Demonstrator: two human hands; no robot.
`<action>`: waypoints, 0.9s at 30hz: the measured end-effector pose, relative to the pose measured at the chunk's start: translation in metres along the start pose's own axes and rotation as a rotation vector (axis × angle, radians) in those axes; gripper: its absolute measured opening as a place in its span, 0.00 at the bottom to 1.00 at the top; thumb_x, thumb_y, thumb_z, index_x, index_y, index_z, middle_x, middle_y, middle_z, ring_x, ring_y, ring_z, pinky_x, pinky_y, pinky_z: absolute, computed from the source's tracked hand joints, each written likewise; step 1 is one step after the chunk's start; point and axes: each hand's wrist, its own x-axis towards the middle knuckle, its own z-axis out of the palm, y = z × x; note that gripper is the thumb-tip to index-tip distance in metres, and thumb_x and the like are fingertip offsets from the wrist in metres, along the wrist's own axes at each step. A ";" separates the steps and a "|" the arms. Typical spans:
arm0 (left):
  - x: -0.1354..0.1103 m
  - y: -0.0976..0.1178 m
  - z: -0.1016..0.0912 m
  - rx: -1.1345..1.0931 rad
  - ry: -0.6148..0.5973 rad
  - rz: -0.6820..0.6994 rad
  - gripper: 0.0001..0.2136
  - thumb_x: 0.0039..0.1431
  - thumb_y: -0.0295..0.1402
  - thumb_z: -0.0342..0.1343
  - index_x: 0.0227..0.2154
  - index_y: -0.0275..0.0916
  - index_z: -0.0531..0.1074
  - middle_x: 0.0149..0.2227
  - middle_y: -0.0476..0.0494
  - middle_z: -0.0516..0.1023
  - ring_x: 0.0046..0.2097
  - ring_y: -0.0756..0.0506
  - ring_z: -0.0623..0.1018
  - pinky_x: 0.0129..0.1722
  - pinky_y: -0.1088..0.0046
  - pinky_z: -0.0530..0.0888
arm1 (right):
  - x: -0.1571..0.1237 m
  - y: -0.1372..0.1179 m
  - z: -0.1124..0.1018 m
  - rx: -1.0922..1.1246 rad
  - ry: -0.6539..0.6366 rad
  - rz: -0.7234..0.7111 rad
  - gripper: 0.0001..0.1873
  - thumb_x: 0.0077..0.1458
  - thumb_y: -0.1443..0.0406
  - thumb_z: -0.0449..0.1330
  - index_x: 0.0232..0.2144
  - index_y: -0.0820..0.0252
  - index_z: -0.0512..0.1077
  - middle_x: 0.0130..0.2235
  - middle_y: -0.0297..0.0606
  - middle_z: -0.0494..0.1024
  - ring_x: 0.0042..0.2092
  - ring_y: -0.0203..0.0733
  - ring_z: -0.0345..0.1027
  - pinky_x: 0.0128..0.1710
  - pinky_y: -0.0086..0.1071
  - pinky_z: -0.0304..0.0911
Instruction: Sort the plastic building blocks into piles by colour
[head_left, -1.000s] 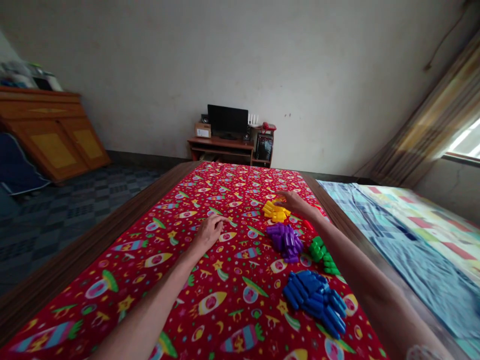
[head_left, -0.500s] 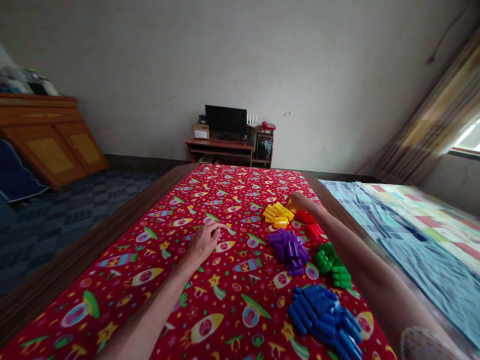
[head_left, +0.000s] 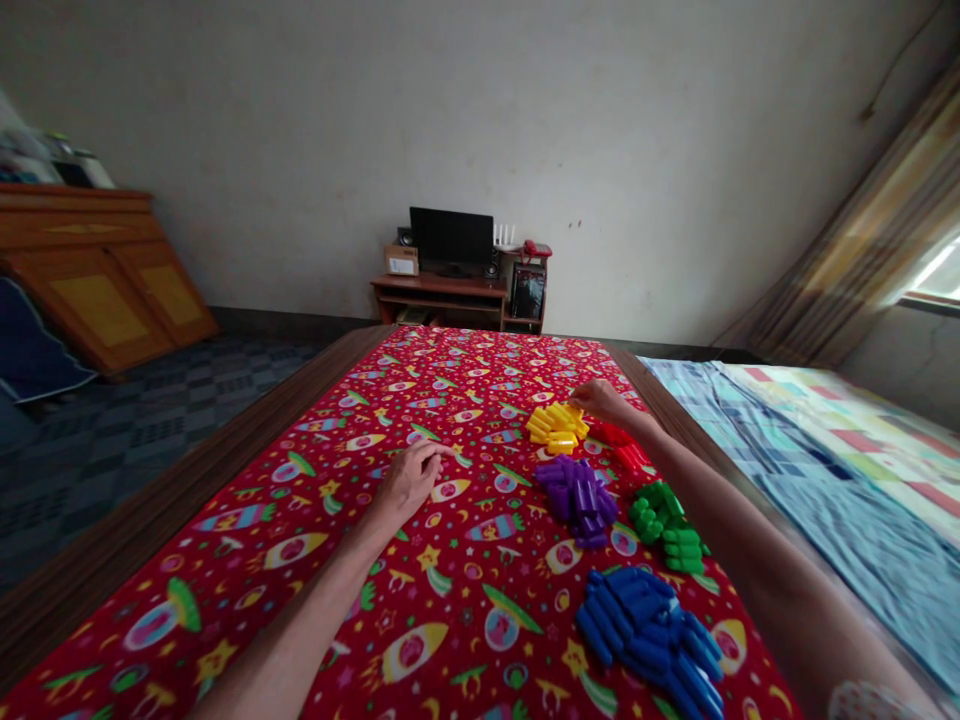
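Observation:
My left hand rests on the red patterned cloth, its fingers loosely stretched and nothing in them. At the far edge of a pile of yellow plastic pieces, my right hand has its fingers pinched together. Whatever lies between those fingertips is too small to make out. Under the right wrist and forearm sits a pile of red pieces, partly covered. Nearer to me are piles of purple pieces, green pieces and blue pieces, all short tube shapes.
Dark wood edges border the cloth. To the right lies a bed with a blue sheet. Against the back wall stands a desk with a monitor. A wooden cabinet is on the left.
My right hand has shifted slightly up and away from the yellow pile's edge, and its forearm has swung a little right, uncovering more green pieces. My left hand stays put.

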 end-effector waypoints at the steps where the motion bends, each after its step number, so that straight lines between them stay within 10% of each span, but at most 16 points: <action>1: 0.000 0.000 0.000 0.000 -0.004 -0.002 0.14 0.58 0.30 0.45 0.33 0.40 0.77 0.29 0.48 0.74 0.25 0.50 0.73 0.27 0.74 0.71 | -0.001 -0.001 -0.001 0.002 -0.001 0.000 0.12 0.47 0.67 0.54 0.22 0.66 0.77 0.21 0.37 0.73 0.24 0.33 0.61 0.24 0.25 0.50; 18: 0.001 0.001 0.001 -0.015 0.005 -0.014 0.13 0.56 0.30 0.45 0.31 0.40 0.77 0.31 0.46 0.76 0.25 0.50 0.74 0.27 0.74 0.72 | -0.034 -0.021 -0.048 0.011 0.157 0.026 0.14 0.50 0.64 0.53 0.25 0.65 0.77 0.24 0.39 0.75 0.27 0.36 0.64 0.28 0.28 0.54; 23: 0.001 0.000 0.001 -0.014 0.021 0.002 0.13 0.54 0.30 0.46 0.32 0.40 0.77 0.28 0.47 0.74 0.26 0.49 0.74 0.27 0.74 0.73 | -0.092 -0.009 -0.082 0.209 0.423 0.196 0.14 0.49 0.58 0.56 0.25 0.63 0.77 0.24 0.38 0.77 0.27 0.38 0.66 0.29 0.30 0.57; 27: 0.002 0.000 0.002 0.024 0.023 0.020 0.13 0.54 0.30 0.45 0.31 0.40 0.77 0.29 0.47 0.75 0.27 0.49 0.74 0.29 0.74 0.73 | -0.151 0.010 -0.090 0.584 0.917 0.465 0.17 0.47 0.53 0.58 0.28 0.62 0.74 0.26 0.37 0.77 0.26 0.36 0.68 0.26 0.28 0.61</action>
